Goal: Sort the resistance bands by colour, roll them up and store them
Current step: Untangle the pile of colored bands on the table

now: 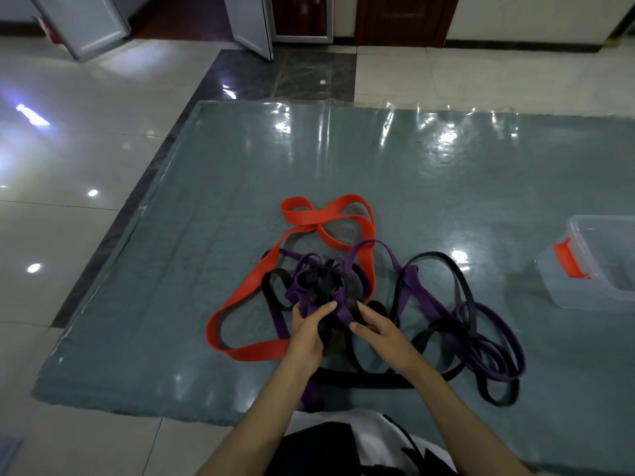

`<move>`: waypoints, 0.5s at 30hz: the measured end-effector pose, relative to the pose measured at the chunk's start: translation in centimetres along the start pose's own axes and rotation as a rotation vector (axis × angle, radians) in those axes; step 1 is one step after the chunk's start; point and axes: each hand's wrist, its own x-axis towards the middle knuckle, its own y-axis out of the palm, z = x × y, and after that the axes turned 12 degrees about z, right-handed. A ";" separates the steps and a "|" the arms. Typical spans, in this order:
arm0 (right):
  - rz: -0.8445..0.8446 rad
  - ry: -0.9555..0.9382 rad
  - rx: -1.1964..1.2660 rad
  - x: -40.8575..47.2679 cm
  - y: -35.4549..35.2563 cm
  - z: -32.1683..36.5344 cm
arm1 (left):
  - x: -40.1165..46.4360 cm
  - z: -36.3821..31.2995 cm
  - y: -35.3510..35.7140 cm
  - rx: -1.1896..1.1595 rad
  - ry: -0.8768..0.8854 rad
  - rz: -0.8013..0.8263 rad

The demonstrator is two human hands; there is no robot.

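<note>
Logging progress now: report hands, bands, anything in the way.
Left hand and right hand both grip the knot of purple and black bands. Red band loose, tangled in. Clear bin empty, nothing rolled.

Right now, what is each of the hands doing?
Left hand: grips the tangled purple bands and black bands.
Right hand: grips the same tangle.

Clear storage box (pixel 594 266) cut off at right edge, knotted core of bands (pixel 323 286) unreadable — strands overlapping, fingertips (pixel 299 312) buried in tangle.
</note>
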 end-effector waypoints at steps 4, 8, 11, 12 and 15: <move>-0.026 0.079 0.056 0.1 0.5 -0.9 | -0.6 -0.4 0.3 0.037 -0.103 0.072; -0.181 0.117 0.233 -0.1 0.0 -1.7 | -1.5 -0.4 2.1 0.414 -0.245 0.202; -0.164 0.136 0.259 0.3 0.0 -1.4 | -1.8 0.1 3.4 0.699 -0.247 0.364; -0.184 0.154 0.265 0.4 -0.1 -1.4 | -1.9 0.3 3.7 0.765 -0.224 0.413; -0.244 0.117 0.309 0.4 -0.6 -1.5 | -2.0 0.4 4.2 0.854 -0.104 0.493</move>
